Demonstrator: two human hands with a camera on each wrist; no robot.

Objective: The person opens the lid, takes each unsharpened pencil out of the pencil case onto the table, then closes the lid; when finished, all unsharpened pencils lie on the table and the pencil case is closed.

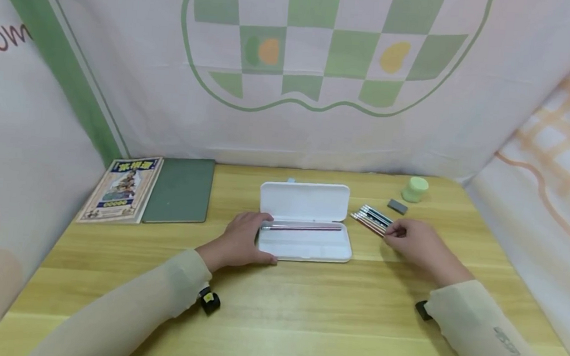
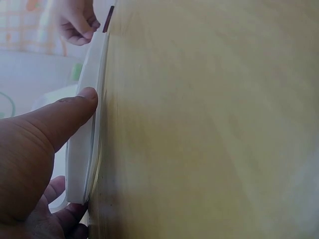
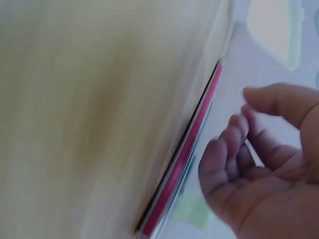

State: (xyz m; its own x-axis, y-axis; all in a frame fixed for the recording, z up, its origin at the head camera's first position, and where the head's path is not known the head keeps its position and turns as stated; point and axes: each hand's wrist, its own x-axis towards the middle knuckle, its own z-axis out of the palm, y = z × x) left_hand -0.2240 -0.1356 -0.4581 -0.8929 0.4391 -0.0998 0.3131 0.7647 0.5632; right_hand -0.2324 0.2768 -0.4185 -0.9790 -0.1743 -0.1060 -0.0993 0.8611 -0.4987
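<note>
A white pencil case (image 1: 304, 249) lies open on the table, its lid (image 1: 305, 202) raised at the back. Inside, along the hinge side, are slim pencils (image 1: 306, 228), one of them dark red. My left hand (image 1: 242, 240) grips the case's left end; in the left wrist view the thumb (image 2: 75, 112) presses the white front wall and fingers curl round the end. My right hand (image 1: 418, 243) is beside a row of pencils (image 1: 369, 222), red and dark ones, right of the case. Its fingers (image 3: 232, 134) bend loosely, thumb near the fingertips, with nothing between them.
Behind the loose pencils are a dark grey eraser (image 1: 397, 207) and a light green cylinder (image 1: 415, 189). A comic-style book (image 1: 122, 190) and a dark green notebook (image 1: 179, 191) lie at the back left. Printed cloth walls (image 1: 318, 136) border the wooden table (image 1: 303, 325).
</note>
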